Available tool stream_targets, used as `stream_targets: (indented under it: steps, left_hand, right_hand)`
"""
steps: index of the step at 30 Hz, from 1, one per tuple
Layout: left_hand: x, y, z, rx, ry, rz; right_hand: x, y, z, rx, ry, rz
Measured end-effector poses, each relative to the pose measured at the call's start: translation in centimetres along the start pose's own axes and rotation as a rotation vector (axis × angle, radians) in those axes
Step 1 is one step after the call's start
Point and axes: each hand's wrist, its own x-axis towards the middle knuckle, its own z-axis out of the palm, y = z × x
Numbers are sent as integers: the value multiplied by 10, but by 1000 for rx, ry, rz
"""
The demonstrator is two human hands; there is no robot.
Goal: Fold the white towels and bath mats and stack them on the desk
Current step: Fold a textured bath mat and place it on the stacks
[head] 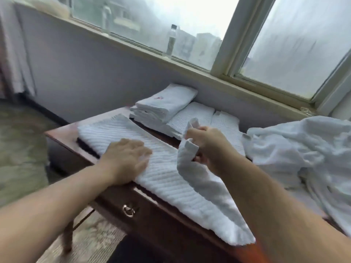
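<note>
Folded stack point(163, 103) on desk point(60, 135), behind ribbed mat point(165, 173).

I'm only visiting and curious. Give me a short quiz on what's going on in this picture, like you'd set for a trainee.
1. True or false: the left hand lies flat on the ribbed mat.
2. What does the right hand hold? A) a pillow B) an edge of the mat C) a hanger
3. Fill in: the folded towels are stacked at the back of the ____.
Key: 1 true; 2 B; 3 desk.
</note>
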Motion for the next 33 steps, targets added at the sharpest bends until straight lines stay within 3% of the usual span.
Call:
stream_targets:
  steps: [4, 7, 10, 14, 18, 20, 23, 28, 31, 33]
  left_hand:
    - [2, -11, 4, -261, 17, 44]
    - [11, -31, -22, -971, 33, -95]
    - [14, -67, -40, -1627, 59, -348]
    - [16, -105, -43, -1824, 121, -477]
    - [24, -126, -44, -1799, 340, -647]
    - [27, -133, -47, -1754, 348, -690]
    - [30, -137, -48, -1505, 262, -644]
    - [40, -137, -48, -1072, 373, -457]
    - [46, -137, -54, -872, 342, -330]
    - [48, -135, -55, -537, 343, -269]
  right_hand:
    - [25, -20, 55, 82, -57, -109]
    - [47, -44, 91, 46, -72, -247]
    - [72, -66, 126, 26, -9, -196]
    - [110, -80, 166, -9, 61, -95]
    - [131, -68, 188, -103, -109, -73]
    - [134, -50, 181, -199, -98, -107]
    - [130, -23, 162, -268, -137, -183]
    - [111, 2, 127, -616, -155, -504]
    - [99, 10, 109, -854, -191, -585]
    - [94, 15, 100, -983, -226, -614]
